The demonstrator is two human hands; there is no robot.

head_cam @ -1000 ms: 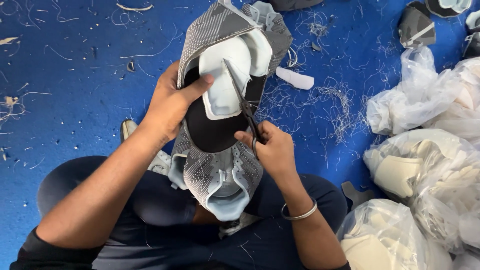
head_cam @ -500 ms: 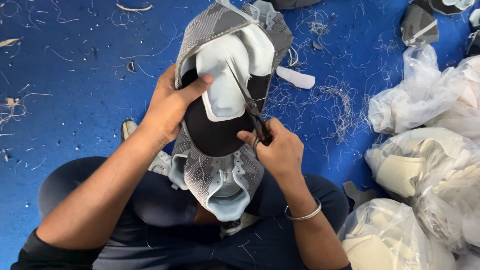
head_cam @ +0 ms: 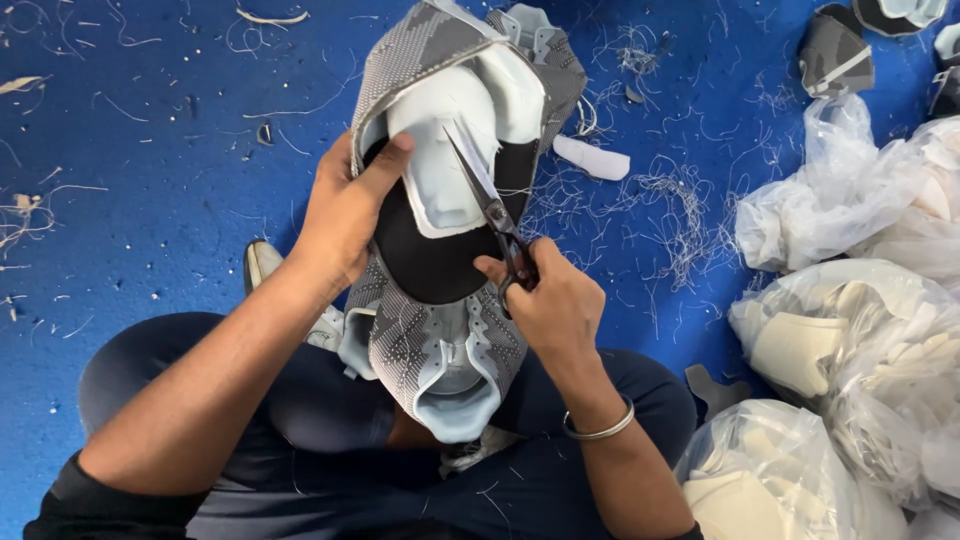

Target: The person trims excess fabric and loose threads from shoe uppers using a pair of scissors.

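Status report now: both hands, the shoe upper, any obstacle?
Left hand grips grey shoe upper. Right hand holds scissors, blades on white lining. Nothing blocking.

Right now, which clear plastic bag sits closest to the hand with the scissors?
The bottom-right bag, beside the right forearm; the other two lie farther off along the right edge.
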